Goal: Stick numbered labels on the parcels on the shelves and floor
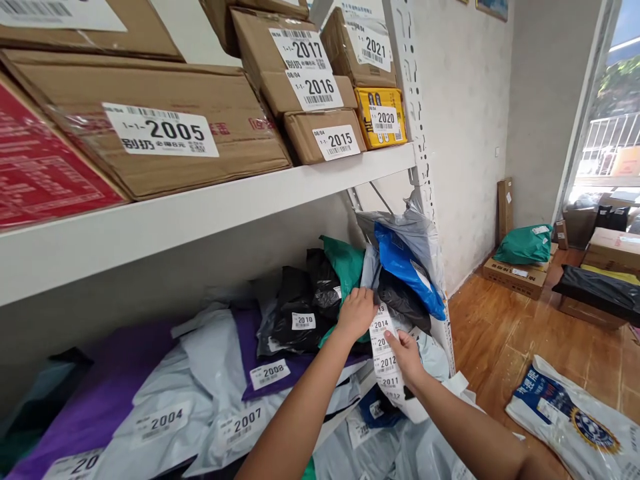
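A long white strip of numbered labels hangs in front of the parcels, with 2014, 2012 and 2011 legible on it. My right hand grips its right side, thumb lying on the printed face. At the strip's upper end my left hand is closed, its fingertips touching the top label. Right behind that hand is a green plastic parcel bag. A blue bag and a dark bag stand to its right. The black bag labelled 2010 lies to the left.
Above is a white shelf bearing labelled cardboard boxes. Grey bag 2007 and purple bag 2008 fill the lower level. A perforated post stands at right; a white printed bag lies on the wooden floor.
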Available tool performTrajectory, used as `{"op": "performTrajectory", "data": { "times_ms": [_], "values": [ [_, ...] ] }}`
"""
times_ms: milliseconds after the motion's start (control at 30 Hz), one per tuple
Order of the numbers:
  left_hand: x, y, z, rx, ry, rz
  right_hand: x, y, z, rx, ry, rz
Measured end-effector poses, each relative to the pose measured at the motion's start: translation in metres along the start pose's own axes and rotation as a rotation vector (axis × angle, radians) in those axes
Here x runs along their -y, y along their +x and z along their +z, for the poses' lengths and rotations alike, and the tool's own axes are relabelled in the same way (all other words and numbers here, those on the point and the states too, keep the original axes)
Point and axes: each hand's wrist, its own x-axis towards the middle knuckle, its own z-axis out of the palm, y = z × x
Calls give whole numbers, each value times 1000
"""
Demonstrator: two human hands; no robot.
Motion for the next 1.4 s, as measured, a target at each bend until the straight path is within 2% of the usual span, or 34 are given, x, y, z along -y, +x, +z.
{"op": "performTrajectory", "data": {
  "times_ms": [200, 267, 300, 367, 400, 467, 567, 667, 800, 967, 1100, 1233, 1400],
  "values": [
    [-1, 4, -5, -112, -49, -36, 15, -12, -32, 234, -78, 17],
    [3, 7, -10, -133, -158, 69, 22, -11, -41, 285, -26, 35],
    [5, 10, -12, -96, -257, 150, 26, -8, -44, 292, -6, 32],
    [9, 16, -13, 39, -466, 280, 35, 2, -46, 282, 7, -4],
    [11, 19, -12, 107, -545, 297, 39, 8, -45, 276, 6, -30],
    [14, 25, -9, 173, -619, 237, 45, 22, -38, 258, 9, -95],
    [14, 32, -3, 189, -700, 122, 47, 41, -22, 172, 4, -206],
    [14, 33, -2, 198, -747, 71, 42, 54, -8, 94, 10, -223],
    [16, 32, 1, 193, -716, 32, 33, 62, 1, 31, -10, -170],
    [12, 34, 6, 159, -564, -44, 30, 70, 6, -123, -128, -148],
    [5, 34, 9, 119, -429, -75, 27, 73, 9, -81, -84, -124],
    [0, 32, 12, 93, -332, -58, 21, 64, 9, -167, -51, -118],
    [2, 31, 18, 101, -271, -37, 14, 49, 13, -18, 119, -38]
  ]
}}
